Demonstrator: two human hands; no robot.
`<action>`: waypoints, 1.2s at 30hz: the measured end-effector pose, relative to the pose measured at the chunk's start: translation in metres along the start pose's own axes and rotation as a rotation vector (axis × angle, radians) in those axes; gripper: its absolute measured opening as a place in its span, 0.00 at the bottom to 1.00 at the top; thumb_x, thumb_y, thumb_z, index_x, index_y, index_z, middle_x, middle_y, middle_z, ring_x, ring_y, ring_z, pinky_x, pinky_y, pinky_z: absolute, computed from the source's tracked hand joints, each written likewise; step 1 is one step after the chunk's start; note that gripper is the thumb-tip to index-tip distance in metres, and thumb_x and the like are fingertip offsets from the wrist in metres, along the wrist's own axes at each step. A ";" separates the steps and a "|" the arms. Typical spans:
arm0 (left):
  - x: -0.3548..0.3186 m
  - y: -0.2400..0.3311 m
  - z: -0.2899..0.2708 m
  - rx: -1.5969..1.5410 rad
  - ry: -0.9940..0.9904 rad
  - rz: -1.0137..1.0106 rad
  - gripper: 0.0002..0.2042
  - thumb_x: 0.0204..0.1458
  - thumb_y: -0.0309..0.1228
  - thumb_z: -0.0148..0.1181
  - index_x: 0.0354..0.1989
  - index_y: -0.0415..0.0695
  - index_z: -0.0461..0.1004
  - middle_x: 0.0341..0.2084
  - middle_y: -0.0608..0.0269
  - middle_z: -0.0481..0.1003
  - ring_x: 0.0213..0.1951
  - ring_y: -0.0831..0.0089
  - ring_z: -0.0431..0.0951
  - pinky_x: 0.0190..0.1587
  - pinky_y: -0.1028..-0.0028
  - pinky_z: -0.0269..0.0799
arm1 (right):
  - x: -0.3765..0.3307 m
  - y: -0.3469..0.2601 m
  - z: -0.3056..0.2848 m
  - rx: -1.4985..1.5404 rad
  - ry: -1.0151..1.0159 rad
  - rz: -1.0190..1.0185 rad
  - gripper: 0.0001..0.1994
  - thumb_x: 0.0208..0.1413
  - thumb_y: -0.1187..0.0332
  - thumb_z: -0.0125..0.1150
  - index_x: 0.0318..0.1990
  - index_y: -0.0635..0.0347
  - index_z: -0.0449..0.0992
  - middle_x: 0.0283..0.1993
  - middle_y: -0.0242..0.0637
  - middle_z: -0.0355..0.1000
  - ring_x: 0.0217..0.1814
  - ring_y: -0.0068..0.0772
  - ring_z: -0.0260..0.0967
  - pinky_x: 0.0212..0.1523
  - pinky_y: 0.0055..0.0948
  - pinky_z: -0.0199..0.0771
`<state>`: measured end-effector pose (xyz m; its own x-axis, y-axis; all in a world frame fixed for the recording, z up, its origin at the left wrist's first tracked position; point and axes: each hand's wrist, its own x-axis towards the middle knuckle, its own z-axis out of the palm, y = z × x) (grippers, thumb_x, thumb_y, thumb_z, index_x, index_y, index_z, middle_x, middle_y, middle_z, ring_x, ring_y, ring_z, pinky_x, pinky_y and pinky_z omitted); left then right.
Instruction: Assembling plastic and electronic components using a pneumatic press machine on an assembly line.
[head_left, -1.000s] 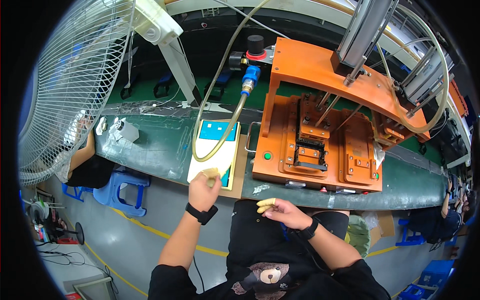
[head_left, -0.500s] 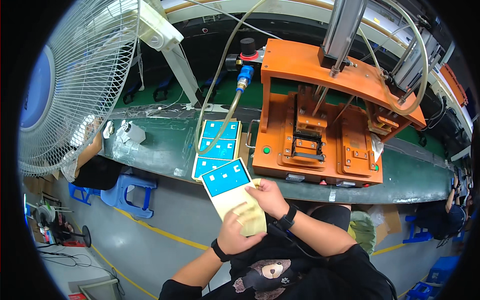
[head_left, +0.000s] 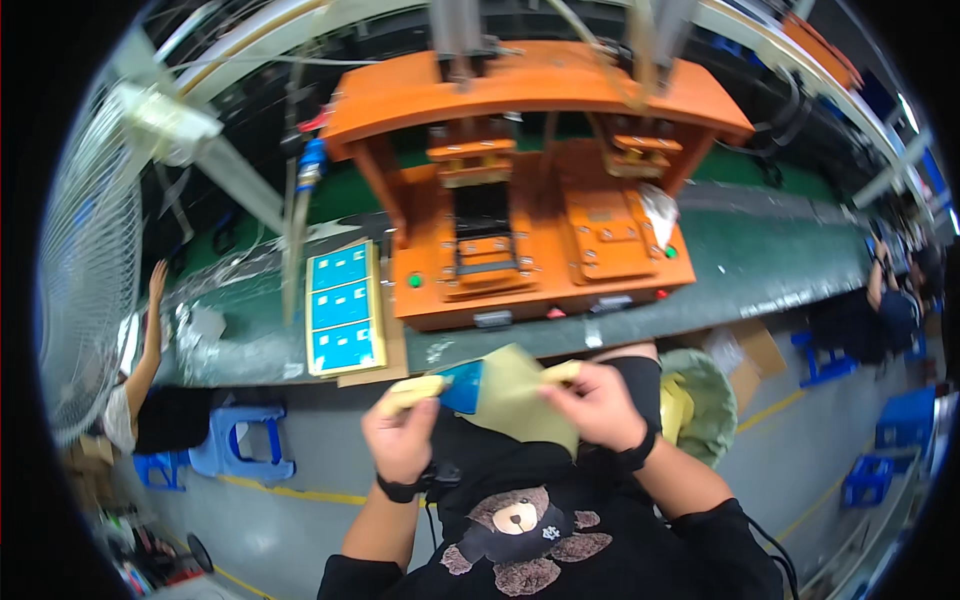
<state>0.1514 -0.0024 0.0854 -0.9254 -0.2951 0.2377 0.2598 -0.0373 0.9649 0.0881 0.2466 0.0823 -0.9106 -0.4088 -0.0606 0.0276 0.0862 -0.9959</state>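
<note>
In front of my body, a pale yellow sheet (head_left: 525, 400) hangs tilted between both hands, blurred by motion. A blue panel (head_left: 463, 388) shows at its left side. My left hand (head_left: 400, 435), with yellow covers on its fingertips, pinches the end by the blue panel. My right hand (head_left: 603, 405), also with yellow fingertip covers, pinches the pale sheet's right edge. Whether the blue panel is lifting off the sheet, I cannot tell. On the green bench lies a yellow-bordered stack (head_left: 379, 340) of sheets topped by several blue panels with small white cutouts.
An orange press (head_left: 430, 315) with two stations and upright cylinders stands ahead on the green bench (head_left: 780, 275). A large fan (head_left: 90, 270) is at the left, near another person's arm (head_left: 150, 330). Blue stools (head_left: 240, 440) stand below. A green-lined bin (head_left: 710, 390) is at my right.
My view has swung right, so the press appears farther left. My hands have moved apart; the sheet is now tilted between them, its blue panel facing left rather than lying over the stack.
</note>
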 end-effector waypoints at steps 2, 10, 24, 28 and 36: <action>-0.002 -0.016 -0.008 -0.434 0.086 -0.020 0.04 0.55 0.19 0.57 0.38 0.36 0.76 0.42 0.49 0.77 0.46 0.64 0.77 0.54 0.65 0.70 | -0.024 0.023 -0.057 0.159 0.271 0.002 0.05 0.56 0.76 0.61 0.39 0.64 0.79 0.34 0.28 0.77 0.32 0.17 0.71 0.34 0.20 0.73; 0.011 -0.035 0.034 -0.428 -0.122 -0.122 0.03 0.53 0.18 0.58 0.36 0.34 0.75 0.39 0.49 0.78 0.45 0.63 0.77 0.55 0.66 0.68 | -0.251 0.329 -0.243 0.008 1.185 0.576 0.10 0.55 0.64 0.61 0.38 0.60 0.75 0.30 0.35 0.73 0.22 0.28 0.69 0.20 0.29 0.66; 0.042 0.005 0.040 0.272 -0.435 0.066 0.06 0.49 0.19 0.62 0.35 0.37 0.79 0.36 0.54 0.81 0.39 0.68 0.81 0.45 0.74 0.74 | 0.035 -0.030 -0.087 -0.849 0.212 -0.571 0.16 0.45 0.67 0.67 0.44 0.58 0.75 0.38 0.43 0.72 0.42 0.48 0.70 0.42 0.39 0.70; 0.064 0.028 0.040 0.390 -0.462 0.081 0.05 0.49 0.19 0.62 0.35 0.36 0.79 0.36 0.55 0.80 0.39 0.67 0.81 0.45 0.73 0.74 | 0.104 -0.074 -0.030 -0.968 0.173 -0.916 0.17 0.47 0.63 0.65 0.45 0.56 0.74 0.42 0.38 0.70 0.50 0.45 0.65 0.50 0.40 0.64; 0.112 0.031 0.013 0.307 -0.392 0.143 0.06 0.49 0.19 0.62 0.35 0.39 0.78 0.44 0.53 0.77 0.47 0.66 0.76 0.51 0.70 0.69 | 0.132 -0.107 -0.056 -0.901 0.066 -0.972 0.06 0.48 0.69 0.63 0.32 0.58 0.75 0.33 0.34 0.71 0.41 0.38 0.70 0.40 0.36 0.66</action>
<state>0.0526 -0.0246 0.1430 -0.9357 0.1055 0.3368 0.3529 0.2768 0.8938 -0.0581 0.2342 0.1847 -0.4227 -0.6043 0.6754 -0.9004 0.3646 -0.2373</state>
